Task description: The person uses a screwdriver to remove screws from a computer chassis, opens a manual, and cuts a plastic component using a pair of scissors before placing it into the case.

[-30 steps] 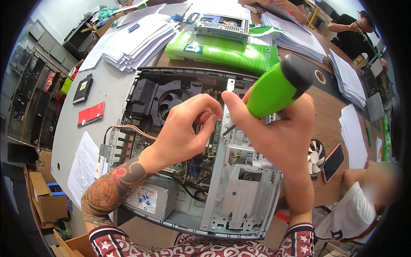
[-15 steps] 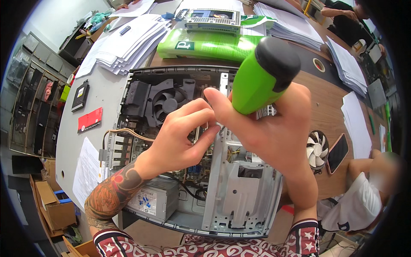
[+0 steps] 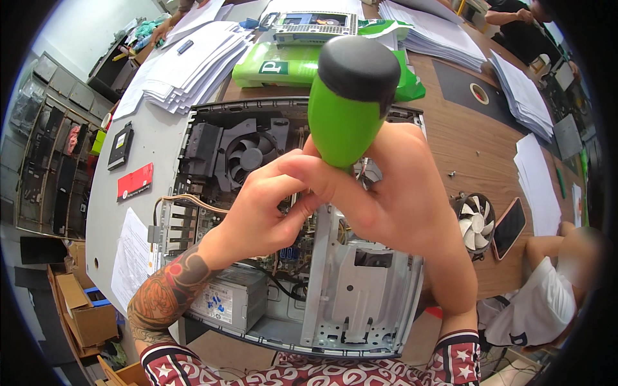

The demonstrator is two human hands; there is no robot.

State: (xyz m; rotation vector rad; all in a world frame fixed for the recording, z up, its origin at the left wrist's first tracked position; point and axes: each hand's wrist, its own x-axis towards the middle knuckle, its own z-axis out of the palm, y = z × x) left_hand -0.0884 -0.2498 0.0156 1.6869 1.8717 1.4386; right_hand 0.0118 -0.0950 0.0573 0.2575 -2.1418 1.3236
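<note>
An opened desktop computer case [image 3: 283,331] lies in front of me, with a black fan [image 3: 251,154], a power supply [image 3: 232,299] and a metal drive bracket [image 3: 360,283] inside. My right hand [image 3: 405,199] is closed around a screwdriver [image 3: 344,122] with a thick green and black handle, its butt end pointing up. The screwdriver's tip is hidden behind my hands. My left hand [image 3: 257,209] is pinched, its fingertips touching my right hand's fingers above the middle of the case. What it pinches, if anything, is hidden.
A fan with white blades [image 3: 475,223] and a phone [image 3: 510,228] lie right of the case. Beyond it are a green bag [image 3: 270,67] and paper stacks [image 3: 193,67]. At left are a red packet [image 3: 135,182] and a black drive [image 3: 121,146]. A person [image 3: 534,302] sits at right.
My right hand and the screwdriver have moved left, up against my left hand. The handle stands more upright. Small screws on the table near the white-bladed fan have come into view.
</note>
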